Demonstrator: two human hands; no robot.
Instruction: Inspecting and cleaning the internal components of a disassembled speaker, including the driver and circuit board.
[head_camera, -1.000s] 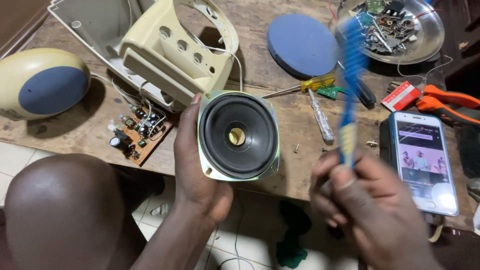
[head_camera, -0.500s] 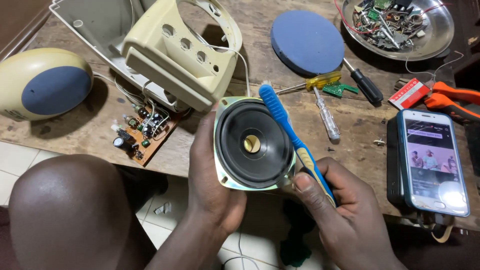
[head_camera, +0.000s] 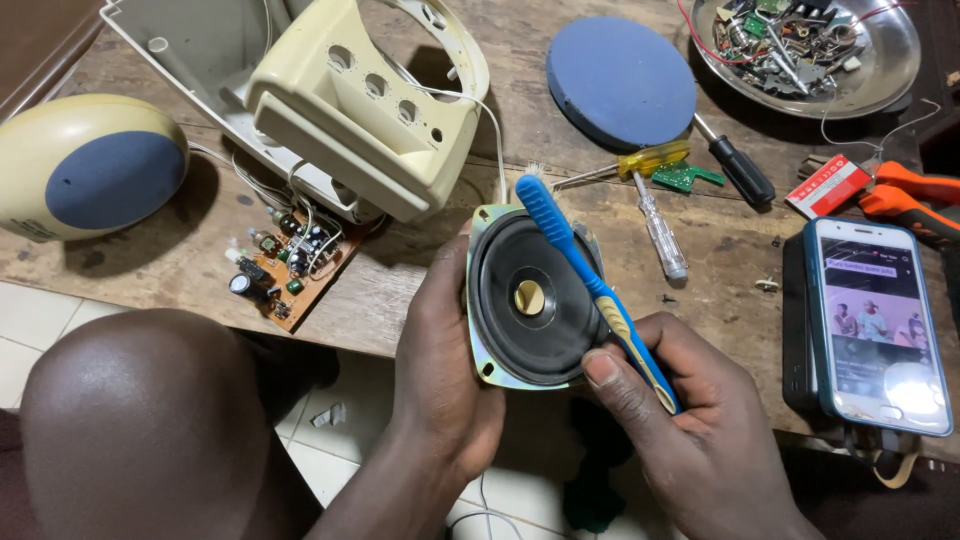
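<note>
My left hand (head_camera: 440, 370) grips a round black speaker driver (head_camera: 525, 300) with a brass centre cap and a square metal frame, held face up over the table's front edge. My right hand (head_camera: 690, 420) holds a blue toothbrush (head_camera: 590, 285) by its handle. The brush lies diagonally across the speaker cone, its bristle head at the cone's upper rim. A thin white wire runs from the speaker up to the cream plastic housing (head_camera: 360, 100).
A green circuit board (head_camera: 290, 260) lies left of the speaker. A cream and blue speaker pod (head_camera: 85, 170), blue round grille (head_camera: 620, 80), screwdrivers (head_camera: 655, 200), a metal bowl of parts (head_camera: 810, 40), a lit phone (head_camera: 875, 325) and orange pliers (head_camera: 915, 190) are on the wooden table. My knee (head_camera: 140, 430) is lower left.
My right hand brought the toothbrush down from upright beside the speaker onto the cone, and the brush head has now slid up to the cone's top rim. The speaker shifted slightly right.
</note>
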